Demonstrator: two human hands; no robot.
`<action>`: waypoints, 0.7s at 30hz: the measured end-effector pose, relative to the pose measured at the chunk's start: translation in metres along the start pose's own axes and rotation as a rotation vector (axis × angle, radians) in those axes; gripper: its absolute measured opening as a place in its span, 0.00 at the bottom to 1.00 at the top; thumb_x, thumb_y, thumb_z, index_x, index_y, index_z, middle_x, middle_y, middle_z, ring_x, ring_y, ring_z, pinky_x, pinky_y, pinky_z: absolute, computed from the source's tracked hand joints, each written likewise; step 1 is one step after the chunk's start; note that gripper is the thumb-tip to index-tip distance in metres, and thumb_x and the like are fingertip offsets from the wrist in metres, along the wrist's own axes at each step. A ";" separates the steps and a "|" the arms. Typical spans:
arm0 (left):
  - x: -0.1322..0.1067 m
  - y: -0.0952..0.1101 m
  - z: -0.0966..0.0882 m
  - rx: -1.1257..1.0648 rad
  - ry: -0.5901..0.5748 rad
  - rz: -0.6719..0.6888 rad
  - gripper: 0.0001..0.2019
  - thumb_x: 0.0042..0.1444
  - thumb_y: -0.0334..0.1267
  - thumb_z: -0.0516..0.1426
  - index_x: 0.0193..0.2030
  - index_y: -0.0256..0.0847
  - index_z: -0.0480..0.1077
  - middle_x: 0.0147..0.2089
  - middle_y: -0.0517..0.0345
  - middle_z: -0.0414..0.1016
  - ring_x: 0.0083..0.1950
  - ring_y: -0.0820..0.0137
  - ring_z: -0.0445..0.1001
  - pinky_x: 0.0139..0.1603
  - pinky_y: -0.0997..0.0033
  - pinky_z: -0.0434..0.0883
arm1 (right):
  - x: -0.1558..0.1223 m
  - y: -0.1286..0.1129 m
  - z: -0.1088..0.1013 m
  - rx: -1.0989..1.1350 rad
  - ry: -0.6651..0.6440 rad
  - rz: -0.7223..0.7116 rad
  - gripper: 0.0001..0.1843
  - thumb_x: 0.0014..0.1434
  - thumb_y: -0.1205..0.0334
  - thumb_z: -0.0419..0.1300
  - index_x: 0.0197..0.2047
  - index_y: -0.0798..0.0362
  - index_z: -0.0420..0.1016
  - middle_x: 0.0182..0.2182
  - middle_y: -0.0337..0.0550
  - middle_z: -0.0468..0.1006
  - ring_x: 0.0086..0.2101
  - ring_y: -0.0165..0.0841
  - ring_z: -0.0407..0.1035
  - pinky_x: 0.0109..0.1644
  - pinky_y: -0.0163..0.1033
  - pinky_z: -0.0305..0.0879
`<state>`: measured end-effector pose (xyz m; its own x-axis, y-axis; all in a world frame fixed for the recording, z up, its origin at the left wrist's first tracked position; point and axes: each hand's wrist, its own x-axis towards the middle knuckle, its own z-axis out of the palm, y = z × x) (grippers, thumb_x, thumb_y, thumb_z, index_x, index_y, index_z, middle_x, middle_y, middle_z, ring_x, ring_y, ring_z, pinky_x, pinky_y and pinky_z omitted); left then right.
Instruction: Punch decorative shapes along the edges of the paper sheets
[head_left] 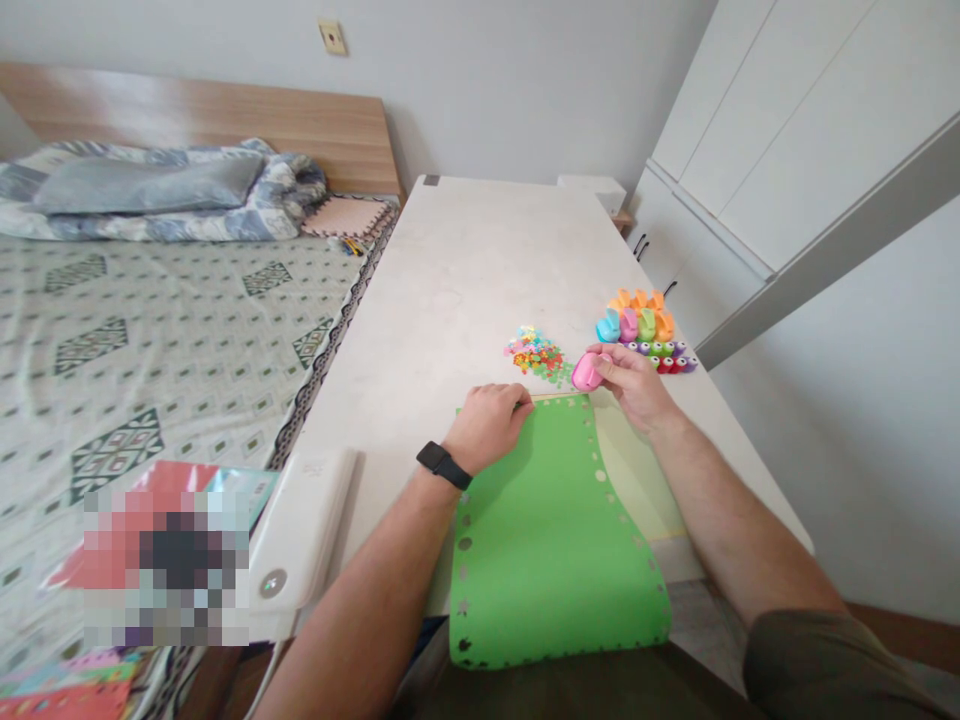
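A green foam sheet point(551, 530) with punched holes along its edges lies on the white table point(465, 280) and hangs over the near edge. My left hand point(489, 425), fingers curled, pins the sheet's far left corner; a black watch is on that wrist. My right hand point(634, 385) grips a pink craft punch point(586, 372) at the sheet's far right corner. A pale yellow sheet point(637, 470) lies under the green one on the right.
A pile of small colourful punched shapes point(536, 355) lies beyond the sheet. Several coloured punches point(645, 335) stand in rows at the right. A white device point(300, 530) sits at the table's left edge. A bed point(150, 320) runs along the left, white cabinets on the right.
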<state>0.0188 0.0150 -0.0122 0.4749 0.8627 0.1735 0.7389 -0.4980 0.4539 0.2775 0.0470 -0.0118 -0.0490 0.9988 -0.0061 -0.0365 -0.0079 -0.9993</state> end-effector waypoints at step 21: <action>0.000 -0.002 0.001 -0.021 0.015 0.006 0.08 0.67 0.38 0.52 0.41 0.42 0.73 0.40 0.55 0.80 0.42 0.65 0.77 0.46 0.65 0.68 | 0.000 0.003 -0.005 0.021 0.016 0.041 0.18 0.52 0.50 0.72 0.43 0.50 0.80 0.32 0.40 0.78 0.33 0.33 0.71 0.40 0.41 0.69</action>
<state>0.0177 0.0162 -0.0136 0.4720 0.8610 0.1895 0.7258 -0.5015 0.4709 0.2820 0.0476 -0.0149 -0.0352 0.9982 -0.0480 -0.0555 -0.0499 -0.9972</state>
